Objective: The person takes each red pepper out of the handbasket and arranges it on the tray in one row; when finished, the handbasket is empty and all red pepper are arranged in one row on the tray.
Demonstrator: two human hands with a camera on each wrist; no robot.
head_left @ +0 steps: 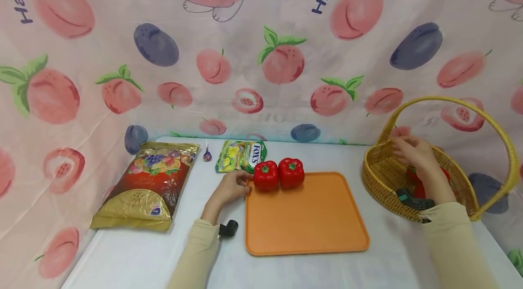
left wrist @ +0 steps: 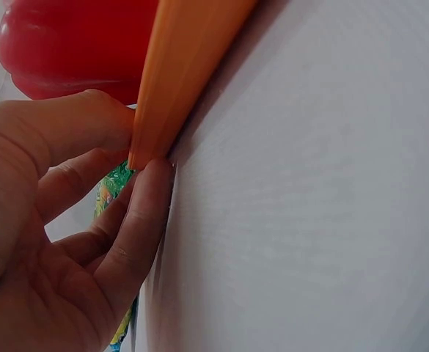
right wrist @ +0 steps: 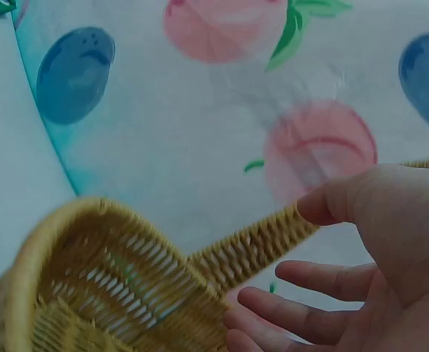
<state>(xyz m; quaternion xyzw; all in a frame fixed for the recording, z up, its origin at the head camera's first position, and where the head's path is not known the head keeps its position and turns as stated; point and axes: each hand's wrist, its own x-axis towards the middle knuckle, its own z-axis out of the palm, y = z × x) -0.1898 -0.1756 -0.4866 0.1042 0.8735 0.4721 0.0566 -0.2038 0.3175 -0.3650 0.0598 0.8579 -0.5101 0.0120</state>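
Observation:
My left hand pinches the left edge of an orange tray, near its far corner; the left wrist view has the thumb and fingertips at the rim. Two red bell peppers sit side by side at that far end of the tray, right next to this hand. Over a wicker basket on the right, my right hand hovers with fingers parted and nothing between them. Its thumb overlaps the basket handle in the right wrist view. Something red lies inside the basket, partly hidden by the right wrist.
A big brown and gold candy bag lies on the left of the white table. Behind the tray are a wrapped lollipop and a green FOX'S candy bag. A fruit-print cloth hangs behind. The basket's tall handle arches upward.

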